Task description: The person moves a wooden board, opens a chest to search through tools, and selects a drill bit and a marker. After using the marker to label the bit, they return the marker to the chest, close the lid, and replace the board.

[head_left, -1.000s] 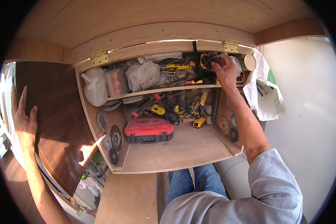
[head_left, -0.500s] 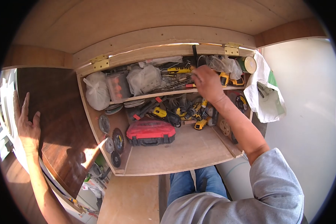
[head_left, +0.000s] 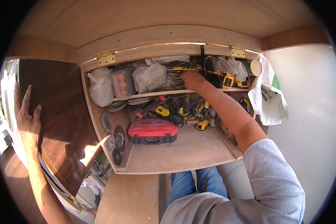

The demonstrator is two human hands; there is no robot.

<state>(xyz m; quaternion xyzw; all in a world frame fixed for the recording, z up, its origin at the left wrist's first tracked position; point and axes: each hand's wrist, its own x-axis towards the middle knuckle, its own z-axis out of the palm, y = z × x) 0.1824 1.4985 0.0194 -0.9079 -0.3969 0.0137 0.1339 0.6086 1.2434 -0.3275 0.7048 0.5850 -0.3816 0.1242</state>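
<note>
My right hand (head_left: 191,80) reaches into the upper shelf of an open wooden tool box (head_left: 179,147), with its fingers hidden among the tools. Beside it lie a yellow-and-black tool (head_left: 183,68) and, to the left, drill bits (head_left: 171,83). A plastic-wrapped bundle (head_left: 150,77) sits further left on that shelf. To the right of the hand are yellow-and-black cordless tools (head_left: 227,80). My left hand (head_left: 28,121) is open, fingers spread, resting along the edge of a dark wooden panel (head_left: 59,112).
A red-and-black case (head_left: 153,130) stands in the lower compartment near several yellow power tools (head_left: 202,124). Cutting discs (head_left: 120,138) hang on the left side wall. A white sack (head_left: 267,97) hangs at the right. The hinged lid (head_left: 168,16) is overhead.
My right hand has moved left and deeper into the upper shelf, toward the drill bits. The view has shifted slightly. My left hand stays on the panel edge.
</note>
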